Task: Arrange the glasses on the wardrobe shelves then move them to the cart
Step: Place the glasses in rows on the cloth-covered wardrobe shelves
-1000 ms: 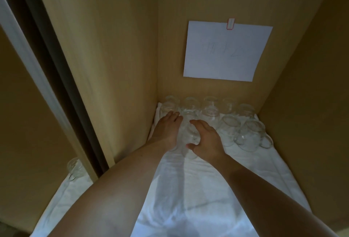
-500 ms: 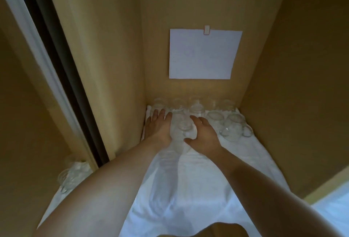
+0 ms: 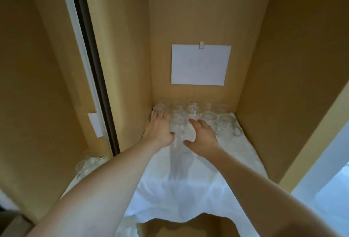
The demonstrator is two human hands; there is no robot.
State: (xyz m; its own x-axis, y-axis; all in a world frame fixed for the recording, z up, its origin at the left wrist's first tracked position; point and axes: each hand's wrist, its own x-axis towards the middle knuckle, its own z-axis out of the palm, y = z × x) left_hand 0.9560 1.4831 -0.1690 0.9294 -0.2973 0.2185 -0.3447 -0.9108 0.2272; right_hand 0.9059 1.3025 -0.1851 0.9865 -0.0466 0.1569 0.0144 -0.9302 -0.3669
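Both bare arms reach deep into a tan wooden wardrobe compartment (image 3: pixel 283 66), onto a shelf covered by a rumpled white cloth (image 3: pixel 188 189). At the back of the shelf, against the rear panel, stands a cluster of clear drinking glasses (image 3: pixel 209 121) in roughly two rows — the one at the far right is a clear glass mug with a handle (image 3: pixel 229 128).

The left hand (image 3: pixel 158 131) lies palm down with fingers stretched straight toward the back-left corner, its fingertips touching the leftmost glass in the back row. The right hand (image 3: pixel 202 138) is spread, fingers loosely bent and thumb out to the left; between the two hands sits one clear glass (image 3: pixel 179 132), flanked by both, though whether either hand truly grips it cannot be told through the blur.

A white sheet of paper (image 3: pixel 200 64) hangs clipped on the rear panel above the glasses. In the neighbouring compartment to the left, more clear glassware (image 3: pixel 88 165) rests on white cloth.
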